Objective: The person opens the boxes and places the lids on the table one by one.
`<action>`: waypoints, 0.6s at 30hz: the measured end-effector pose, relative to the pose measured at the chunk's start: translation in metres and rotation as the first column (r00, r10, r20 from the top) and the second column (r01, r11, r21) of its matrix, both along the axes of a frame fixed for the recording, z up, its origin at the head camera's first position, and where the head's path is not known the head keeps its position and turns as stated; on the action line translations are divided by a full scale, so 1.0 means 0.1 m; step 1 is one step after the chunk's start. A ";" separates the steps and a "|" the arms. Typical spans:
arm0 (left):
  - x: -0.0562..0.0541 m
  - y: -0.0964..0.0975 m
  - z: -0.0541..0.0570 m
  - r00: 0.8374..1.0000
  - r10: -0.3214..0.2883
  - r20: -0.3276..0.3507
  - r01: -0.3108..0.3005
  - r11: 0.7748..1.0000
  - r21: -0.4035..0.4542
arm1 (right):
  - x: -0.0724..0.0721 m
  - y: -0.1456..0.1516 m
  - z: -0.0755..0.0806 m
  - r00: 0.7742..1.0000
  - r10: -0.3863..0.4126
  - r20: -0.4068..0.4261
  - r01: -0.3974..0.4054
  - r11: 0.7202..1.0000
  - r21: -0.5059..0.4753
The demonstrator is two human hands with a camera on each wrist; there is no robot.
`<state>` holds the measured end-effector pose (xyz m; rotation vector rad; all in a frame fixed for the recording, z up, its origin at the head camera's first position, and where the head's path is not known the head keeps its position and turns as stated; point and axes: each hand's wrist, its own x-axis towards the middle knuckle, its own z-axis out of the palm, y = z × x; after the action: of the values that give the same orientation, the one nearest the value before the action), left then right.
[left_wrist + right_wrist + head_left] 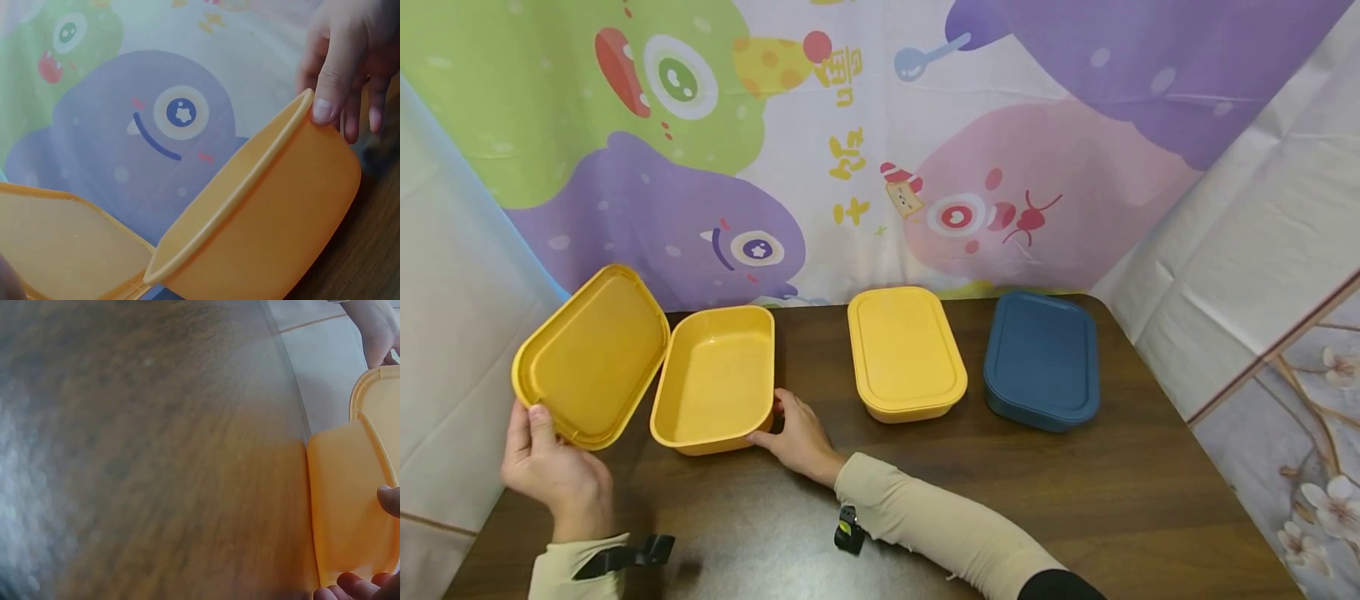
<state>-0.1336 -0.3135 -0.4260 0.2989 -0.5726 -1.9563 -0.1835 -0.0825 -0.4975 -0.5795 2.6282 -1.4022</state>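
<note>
In the head view a yellow lid is raised at the far left, its rimmed underside showing. My left hand pinches its near corner, thumb on the underside and fingers behind. Beside it stands an uncovered yellow lunch box with nothing inside. Around the box's near right corner lies my right hand, thumb on the front and fingers along the side. The left wrist view shows the box wall with the right thumb against its rim. Lid and box edges come very close; whether they touch I cannot tell.
Right of the uncovered box, a lidded yellow lunch box stands on the dark wooden table. Farther right is a lidded dark blue one. A cartoon-printed curtain hangs along the table's back edge.
</note>
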 end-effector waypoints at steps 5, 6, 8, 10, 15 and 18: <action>-0.01 -0.05 -0.04 1.000 -0.009 -0.003 0.009 0.999 0.042 | 0.00 0.00 -0.01 1.000 0.003 0.007 -0.003 1.000 -0.014; -0.01 -0.06 -0.05 1.000 -0.008 0.000 0.008 0.999 0.044 | 0.00 0.00 -0.01 1.000 0.003 0.009 -0.002 1.000 -0.015; 0.00 -0.07 -0.06 1.000 -0.011 0.006 0.010 0.999 0.053 | 0.01 0.00 -0.01 1.000 0.001 0.015 -0.001 1.000 -0.017; 0.00 -0.08 -0.07 1.000 -0.012 0.014 0.011 0.998 0.056 | 0.01 0.01 -0.01 1.000 0.000 0.022 0.000 1.000 -0.016; 0.00 -0.10 -0.10 0.999 -0.019 0.037 0.016 0.998 0.068 | 0.00 0.01 -0.02 1.000 -0.003 0.027 0.003 1.000 -0.008; 0.00 -0.12 -0.13 0.999 -0.025 0.043 0.022 0.997 0.078 | -0.01 0.01 -0.03 1.000 -0.004 0.025 0.004 1.000 -0.006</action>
<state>-0.1337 -0.3257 -0.4386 0.3869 -0.5315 -2.0019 -0.1841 -0.0818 -0.5001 -0.5546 2.6083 -1.4090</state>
